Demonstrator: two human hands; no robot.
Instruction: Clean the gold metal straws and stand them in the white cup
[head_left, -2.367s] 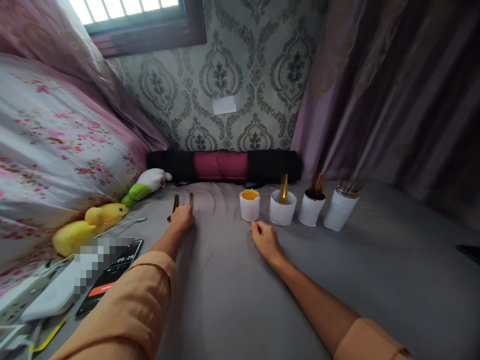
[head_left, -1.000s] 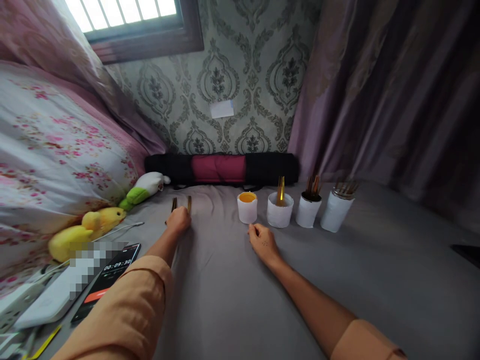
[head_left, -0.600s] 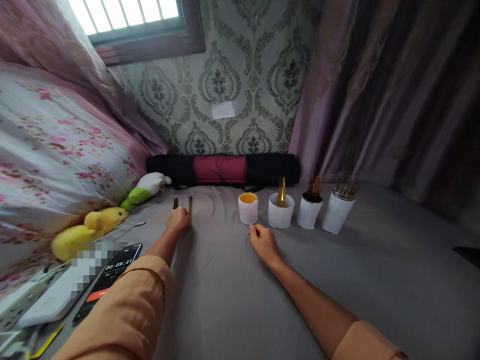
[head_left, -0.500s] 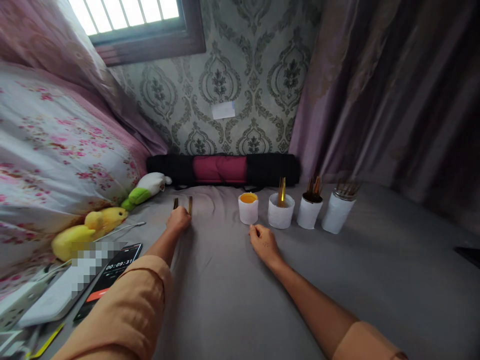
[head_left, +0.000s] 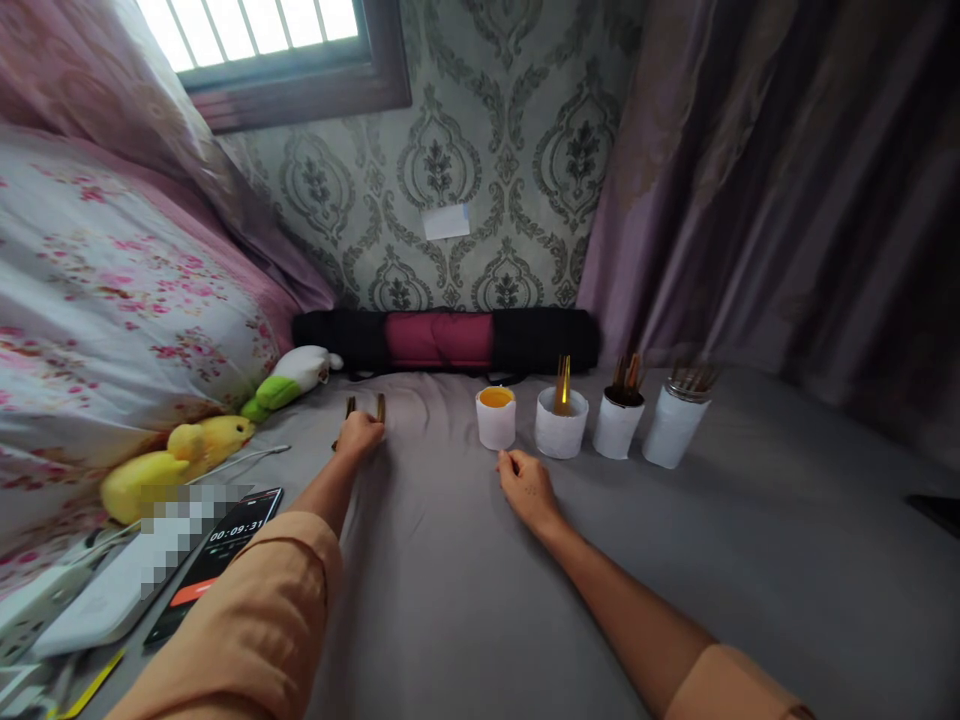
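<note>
My left hand (head_left: 360,433) is low over the grey sheet, its fingers curled closed. Gold-brown sticks (head_left: 381,407) show at its right, and darker sticks (head_left: 350,405) show past its left side. The hand covers their lower parts, so I cannot tell which it grips. My right hand (head_left: 527,487) rests closed on the sheet, with no object visible in it. Just beyond it stands a white-wrapped cup (head_left: 496,428) with a yellow-orange inside. A wider white cup (head_left: 561,437) holds shiny gold sticks (head_left: 564,385).
Farther right, a white cup (head_left: 617,430) and a taller tilted one (head_left: 675,430) hold brownish sticks. A black-and-maroon roll (head_left: 442,338) lies along the wall. Plush toys (head_left: 150,480), a cable, a white power bank (head_left: 97,605) and a phone (head_left: 214,560) showing a timer lie left.
My left hand has shifted slightly right and away from me among the sticks. My right hand and the cups stay where they were.
</note>
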